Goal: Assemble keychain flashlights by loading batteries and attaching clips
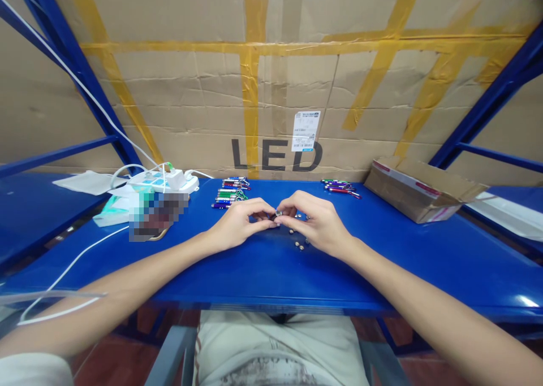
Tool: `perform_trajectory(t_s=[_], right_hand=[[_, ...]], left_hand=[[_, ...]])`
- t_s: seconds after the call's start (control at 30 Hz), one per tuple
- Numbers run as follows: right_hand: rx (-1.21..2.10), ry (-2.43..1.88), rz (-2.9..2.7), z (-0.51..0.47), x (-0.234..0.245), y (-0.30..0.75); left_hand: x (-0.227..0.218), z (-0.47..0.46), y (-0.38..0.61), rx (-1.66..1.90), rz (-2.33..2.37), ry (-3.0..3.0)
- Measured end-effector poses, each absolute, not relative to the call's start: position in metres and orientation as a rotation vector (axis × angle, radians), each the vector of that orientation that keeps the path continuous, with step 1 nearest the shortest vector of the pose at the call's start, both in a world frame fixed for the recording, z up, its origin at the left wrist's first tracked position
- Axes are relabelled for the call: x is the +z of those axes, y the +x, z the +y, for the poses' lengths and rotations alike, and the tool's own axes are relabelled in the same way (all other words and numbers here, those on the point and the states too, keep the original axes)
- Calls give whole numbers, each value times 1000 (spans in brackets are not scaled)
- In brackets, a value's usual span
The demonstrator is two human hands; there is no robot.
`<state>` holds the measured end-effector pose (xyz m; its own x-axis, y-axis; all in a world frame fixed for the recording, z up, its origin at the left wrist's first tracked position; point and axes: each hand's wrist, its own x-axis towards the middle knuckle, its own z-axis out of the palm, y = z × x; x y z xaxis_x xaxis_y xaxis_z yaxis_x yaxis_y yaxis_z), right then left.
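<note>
My left hand (237,223) and my right hand (319,221) meet above the middle of the blue table, fingertips almost touching. A small shiny metal piece (278,213) shows between the fingertips of the right hand. Pinched fingers close the left hand too, against something dark and small that I cannot make out. Just below and beside the right hand lie several small round silvery pieces (299,247), partly hidden by it. Beyond the left hand, several slim keychain flashlights (231,194) with clips lie in a row, in blue, green and red.
More keychain flashlights (339,187) lie at the back right, beside an open cardboard box (418,194). On the left are a white power strip (163,178) with cables, a blurred phone-like object (159,219) and a teal-white packet (114,209). A large taped carton (203,109) stands behind.
</note>
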<state>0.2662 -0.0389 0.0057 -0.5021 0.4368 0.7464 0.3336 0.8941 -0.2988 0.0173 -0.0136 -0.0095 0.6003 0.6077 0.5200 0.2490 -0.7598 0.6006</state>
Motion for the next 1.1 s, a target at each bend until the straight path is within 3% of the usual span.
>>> perform_trajectory(t_s=[0.77,1.1], right_hand=[[90,-686,-2137,-31,15,282],[87,-819,-2261,-21,15,292]], left_hand=[[-12,-10,16,1030,687,2298],[-7,-15,13,1069,632,2564]])
